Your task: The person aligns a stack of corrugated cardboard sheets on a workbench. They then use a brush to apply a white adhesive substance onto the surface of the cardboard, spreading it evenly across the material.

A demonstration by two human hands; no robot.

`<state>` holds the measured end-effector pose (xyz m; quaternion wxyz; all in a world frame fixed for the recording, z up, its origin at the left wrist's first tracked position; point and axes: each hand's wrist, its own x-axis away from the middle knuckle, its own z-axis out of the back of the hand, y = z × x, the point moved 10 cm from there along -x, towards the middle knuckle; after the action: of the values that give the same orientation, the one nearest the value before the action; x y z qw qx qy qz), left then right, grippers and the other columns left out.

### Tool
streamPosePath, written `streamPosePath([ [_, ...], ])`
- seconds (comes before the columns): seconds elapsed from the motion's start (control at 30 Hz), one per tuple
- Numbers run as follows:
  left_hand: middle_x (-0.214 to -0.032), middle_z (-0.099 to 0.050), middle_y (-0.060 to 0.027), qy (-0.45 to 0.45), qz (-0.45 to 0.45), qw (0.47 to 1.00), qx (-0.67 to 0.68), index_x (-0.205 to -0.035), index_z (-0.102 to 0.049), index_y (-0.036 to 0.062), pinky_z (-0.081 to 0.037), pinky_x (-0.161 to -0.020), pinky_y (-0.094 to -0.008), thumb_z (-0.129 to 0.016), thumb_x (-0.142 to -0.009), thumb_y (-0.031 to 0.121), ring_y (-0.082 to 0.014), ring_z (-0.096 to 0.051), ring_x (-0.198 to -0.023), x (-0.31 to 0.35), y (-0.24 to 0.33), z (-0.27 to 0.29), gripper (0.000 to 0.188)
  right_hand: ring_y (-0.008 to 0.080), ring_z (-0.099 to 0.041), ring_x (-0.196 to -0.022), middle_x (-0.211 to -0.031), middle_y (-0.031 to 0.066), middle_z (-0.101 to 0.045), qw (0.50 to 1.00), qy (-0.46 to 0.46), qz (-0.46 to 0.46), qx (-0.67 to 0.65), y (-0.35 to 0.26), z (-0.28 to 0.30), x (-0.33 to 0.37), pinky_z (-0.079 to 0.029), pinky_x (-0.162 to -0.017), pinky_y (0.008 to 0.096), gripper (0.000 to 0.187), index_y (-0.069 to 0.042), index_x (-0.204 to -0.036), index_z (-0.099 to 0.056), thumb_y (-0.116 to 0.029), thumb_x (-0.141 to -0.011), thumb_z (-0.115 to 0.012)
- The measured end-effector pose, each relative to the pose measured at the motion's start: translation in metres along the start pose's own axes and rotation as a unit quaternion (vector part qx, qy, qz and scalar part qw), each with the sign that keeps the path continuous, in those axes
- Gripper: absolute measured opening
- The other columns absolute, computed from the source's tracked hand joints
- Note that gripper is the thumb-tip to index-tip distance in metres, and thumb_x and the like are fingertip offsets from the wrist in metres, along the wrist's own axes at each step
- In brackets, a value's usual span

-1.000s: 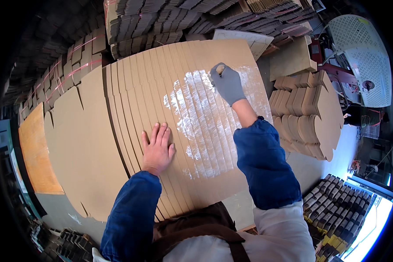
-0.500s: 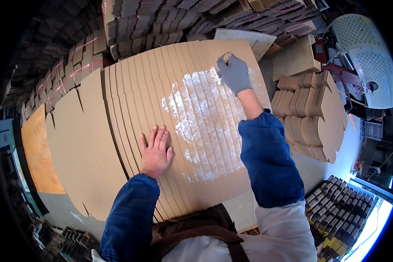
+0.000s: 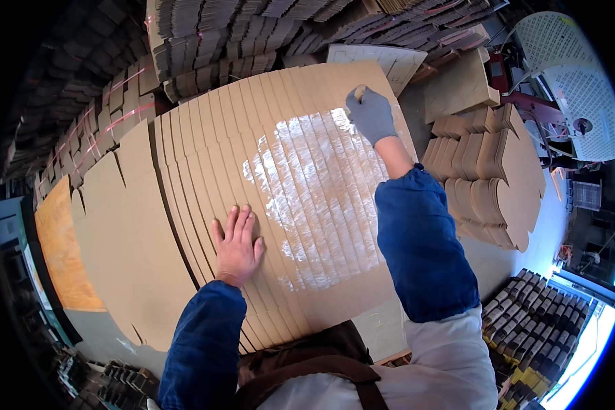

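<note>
A row of overlapping brown cardboard sheets [image 3: 198, 137] spreads across the work surface, their edges stepped like shingles. A wet-looking white coating, probably glue [image 3: 307, 178], covers their middle and right part in streaks. My right hand [image 3: 372, 115], in a grey glove, is closed near the far right of the sheets. It grips what looks like a brush [image 3: 359, 91]; only its tan end shows above the fist, and the rest is hidden. My bare left hand [image 3: 237, 249] lies flat on the sheets, left of the coating, fingers stretched out.
Cut cardboard pieces [image 3: 482, 174] stand stacked at the right. Strapped cardboard bundles [image 3: 212, 41] are piled behind and at the far left. An orange-brown board [image 3: 65, 246] lies left of the sheets. Dark stacked pieces [image 3: 536, 321] sit at the lower right.
My right hand has shifted slightly right over the sheets, still gripping. The left hand stays flat on the cardboard. The whole view has turned a little.
</note>
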<state>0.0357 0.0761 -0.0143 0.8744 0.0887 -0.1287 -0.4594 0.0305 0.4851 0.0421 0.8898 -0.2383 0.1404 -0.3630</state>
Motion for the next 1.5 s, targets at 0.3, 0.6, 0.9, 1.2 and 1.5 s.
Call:
streamPosePath([
  [0.3,-0.158,-0.038,-0.0068,-0.003,0.009,1.0,-0.002,-0.145,-0.045,0.0074,-0.016,-0.117,-0.0663,-0.057,-0.09,0.031,-0.0302,-0.028,-0.15,0.001,-0.002,0.001,0.061,0.0364,-0.065,-0.091,-0.1,0.0132,-0.066,0.983,-0.031,0.172,-0.058,-0.047,0.043,0.042,-0.053,-0.08,0.0436,0.01,-0.011,-0.098,-0.067,-0.015,-0.091,-0.062],
  [0.6,-0.159,-0.037,-0.0101,-0.009,0.002,1.0,-0.002,-0.145,-0.043,0.0047,-0.012,-0.119,-0.0639,-0.055,-0.09,0.03,-0.0329,-0.026,-0.151,0.001,0.001,0.0,0.062,0.0342,-0.066,-0.096,-0.106,0.0121,-0.065,0.987,0.011,0.129,0.1,0.015,0.02,0.049,-0.055,-0.083,0.0436,0.021,-0.011,-0.103,-0.064,-0.009,-0.082,-0.068],
  [0.9,-0.159,-0.036,-0.0109,-0.012,0.004,1.0,-0.005,-0.145,-0.044,0.0035,-0.011,-0.119,-0.0631,-0.054,-0.091,0.031,-0.0337,-0.025,-0.151,0.003,-0.003,-0.002,0.061,0.0383,-0.067,-0.092,-0.105,0.0138,-0.068,0.996,0.042,0.066,0.049,0.062,0.039,0.036,-0.055,-0.081,0.0467,0.018,-0.011,-0.102,-0.066,-0.016,-0.085,-0.067],
  [1.2,-0.158,-0.038,-0.0076,0.001,0.01,1.0,-0.007,-0.144,-0.046,0.0063,-0.014,-0.118,-0.0657,-0.059,-0.089,0.031,-0.0305,-0.028,-0.15,0.006,-0.007,0.003,0.062,0.0387,-0.067,-0.095,-0.11,0.0131,-0.067,0.996,0.073,0.012,0.056,0.094,0.051,0.013,-0.054,-0.083,0.0464,0.016,-0.014,-0.1,-0.068,-0.019,-0.085,-0.067],
  [1.5,-0.159,-0.037,-0.0074,-0.008,0.014,1.0,-0.008,-0.145,-0.045,0.006,-0.014,-0.118,-0.0648,-0.058,-0.09,0.03,-0.03,-0.027,-0.151,0.004,-0.003,0.004,0.061,0.0391,-0.066,-0.09,-0.101,0.0145,-0.067,0.994,0.053,0.071,-0.06,0.045,0.059,0.068,-0.054,-0.078,0.0463,0.011,-0.01,-0.097,-0.066,-0.019,-0.091,-0.065],
])
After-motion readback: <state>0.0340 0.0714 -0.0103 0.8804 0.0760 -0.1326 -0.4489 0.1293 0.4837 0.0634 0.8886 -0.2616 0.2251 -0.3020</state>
